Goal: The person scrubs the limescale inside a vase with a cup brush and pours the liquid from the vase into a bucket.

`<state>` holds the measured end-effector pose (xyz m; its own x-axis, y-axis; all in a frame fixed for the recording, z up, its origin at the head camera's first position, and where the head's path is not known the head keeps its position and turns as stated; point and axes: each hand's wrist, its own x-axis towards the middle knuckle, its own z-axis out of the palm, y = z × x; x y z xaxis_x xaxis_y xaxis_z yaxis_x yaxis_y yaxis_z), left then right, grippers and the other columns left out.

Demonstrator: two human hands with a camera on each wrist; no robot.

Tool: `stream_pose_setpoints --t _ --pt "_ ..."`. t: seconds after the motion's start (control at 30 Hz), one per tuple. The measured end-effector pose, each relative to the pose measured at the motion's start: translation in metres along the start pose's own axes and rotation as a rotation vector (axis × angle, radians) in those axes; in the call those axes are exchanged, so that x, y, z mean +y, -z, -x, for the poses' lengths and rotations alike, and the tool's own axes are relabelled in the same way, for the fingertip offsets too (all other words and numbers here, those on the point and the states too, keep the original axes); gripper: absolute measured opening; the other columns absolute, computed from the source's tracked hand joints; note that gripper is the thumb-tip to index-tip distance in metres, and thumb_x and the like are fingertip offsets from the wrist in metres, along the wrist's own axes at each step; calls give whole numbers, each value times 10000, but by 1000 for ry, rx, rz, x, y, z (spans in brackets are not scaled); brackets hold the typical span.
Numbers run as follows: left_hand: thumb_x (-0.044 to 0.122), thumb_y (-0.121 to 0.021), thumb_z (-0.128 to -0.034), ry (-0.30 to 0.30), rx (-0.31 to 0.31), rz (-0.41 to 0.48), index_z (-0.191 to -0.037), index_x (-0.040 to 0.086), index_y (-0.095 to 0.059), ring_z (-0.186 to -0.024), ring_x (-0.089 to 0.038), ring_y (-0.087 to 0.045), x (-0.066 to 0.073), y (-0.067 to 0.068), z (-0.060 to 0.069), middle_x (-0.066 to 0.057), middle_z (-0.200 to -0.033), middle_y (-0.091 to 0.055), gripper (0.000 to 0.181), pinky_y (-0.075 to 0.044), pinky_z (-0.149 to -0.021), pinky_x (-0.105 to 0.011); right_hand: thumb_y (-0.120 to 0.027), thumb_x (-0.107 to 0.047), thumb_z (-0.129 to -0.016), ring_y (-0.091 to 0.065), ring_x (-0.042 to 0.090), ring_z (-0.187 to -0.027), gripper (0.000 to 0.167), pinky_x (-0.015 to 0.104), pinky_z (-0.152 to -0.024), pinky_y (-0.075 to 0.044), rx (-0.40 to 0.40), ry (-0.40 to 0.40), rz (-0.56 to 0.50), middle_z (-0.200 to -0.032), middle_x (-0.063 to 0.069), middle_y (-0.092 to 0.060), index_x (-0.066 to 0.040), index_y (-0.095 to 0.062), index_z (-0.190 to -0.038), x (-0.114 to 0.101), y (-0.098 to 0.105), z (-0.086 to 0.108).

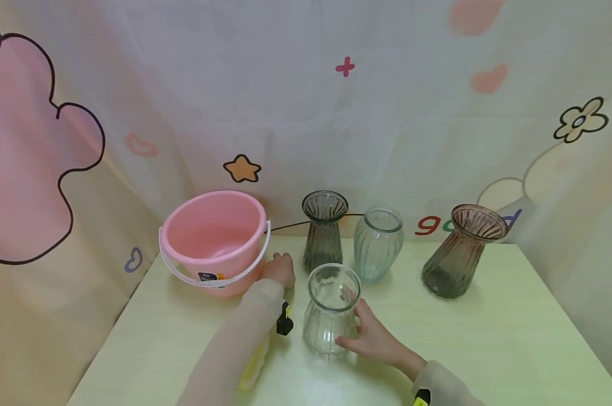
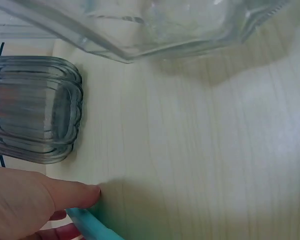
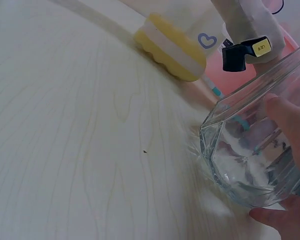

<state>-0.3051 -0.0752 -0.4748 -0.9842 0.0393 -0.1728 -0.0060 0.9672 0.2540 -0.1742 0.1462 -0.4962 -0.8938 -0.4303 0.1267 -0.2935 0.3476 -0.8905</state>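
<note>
My left hand (image 1: 280,269) holds the teal end of a sponge brush's handle (image 2: 92,225), beside the pink bucket (image 1: 220,260). The brush's yellow and white sponge head (image 3: 171,47) points back toward me, partly hidden under the left sleeve in the head view. With my right hand (image 1: 379,341) I grip a clear ribbed glass vase (image 1: 331,330) from its right side, thumb in front and fingers behind. The vase's mouth faces up. Whether its base touches the table cannot be told.
Behind the clear vase stand a grey glass vase (image 1: 324,242) and a pale blue one (image 1: 379,248). Farther right is a brownish glass vase (image 1: 455,262). The bucket's white handle (image 1: 250,270) hangs down in front. A printed curtain (image 1: 306,124) closes off the table's back.
</note>
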Motion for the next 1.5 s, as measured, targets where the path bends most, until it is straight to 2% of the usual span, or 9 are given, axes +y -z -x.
stream_pose_setpoints --t 0.17,0.37,0.6,0.83,1.03,1.13,1.2,1.3,1.5 --pt "109 -575 -831 -27 19 59 -1092 -22 -519 -903 -363 -588 -5 2 2 -217 -1022 -542 297 -487 -790 -447 -752 -99 -730 -266 418 -1315 935 572 -861 -444 -20 28 20 -1432 182 -241 -155 -160 -1452 0 1 -1" --pt "114 -539 -853 -107 -13 175 -1072 40 -537 -771 -236 -561 -4 19 19 -125 -939 -613 232 -467 -693 -371 -761 -123 -724 -301 381 -1299 923 553 -870 -450 -30 0 36 -1413 147 -261 -135 -174 -1436 3 1 -2" --pt "64 -403 -922 -245 -14 434 -1126 -2 -515 -569 -157 -481 3 47 48 -117 -785 -586 242 -381 -519 -253 -775 -158 -717 -332 361 -1275 907 522 -873 -462 -22 -27 22 -1400 125 -286 -110 -199 -1415 3 1 -1" --pt "323 -389 -975 -285 -36 675 -925 89 -507 -528 -142 -489 -1 73 71 -46 -708 -538 267 -386 -494 -264 -760 -115 -732 -330 378 -1270 893 534 -886 -449 -27 -30 30 -1397 159 -285 -97 -182 -1412 2 1 0" --pt "369 -406 -966 -305 -3 853 -725 76 -519 -440 -149 -400 10 110 92 -12 -514 -432 396 -363 -488 -265 -743 -35 -726 -327 416 -1261 902 561 -888 -435 -13 -44 32 -1413 211 -268 -50 -165 -1418 -1 -2 -1" --pt "355 -413 -960 -292 6 971 -666 73 -486 -449 -153 -405 19 134 102 -8 -506 -423 414 -370 -488 -255 -750 -66 -731 -333 400 -1265 899 545 -894 -439 -15 -48 38 -1420 188 -271 -73 -170 -1418 0 -1 -2" --pt "326 -410 -958 -319 20 1047 -651 72 -475 -451 -154 -417 25 153 109 -13 -509 -431 404 -382 -481 -252 -756 -103 -734 -339 388 -1265 891 533 -897 -443 -19 -46 37 -1418 168 -275 -92 -180 -1414 2 0 -2" --pt "267 -387 -954 -411 23 1163 -662 62 -461 -475 -158 -415 34 182 120 -19 -534 -424 365 -390 -492 -259 -765 -149 -733 -350 377 -1258 895 517 -894 -452 -19 -39 35 -1411 153 -285 -108 -188 -1416 4 0 -1" --pt "216 -334 -960 -690 104 1243 -623 47 -427 -452 -198 -382 53 234 142 -26 -506 -385 388 -371 -464 -297 -773 -169 -725 -352 366 -1259 905 522 -883 -456 -11 -29 36 -1405 150 -291 -105 -195 -1419 5 0 -1"
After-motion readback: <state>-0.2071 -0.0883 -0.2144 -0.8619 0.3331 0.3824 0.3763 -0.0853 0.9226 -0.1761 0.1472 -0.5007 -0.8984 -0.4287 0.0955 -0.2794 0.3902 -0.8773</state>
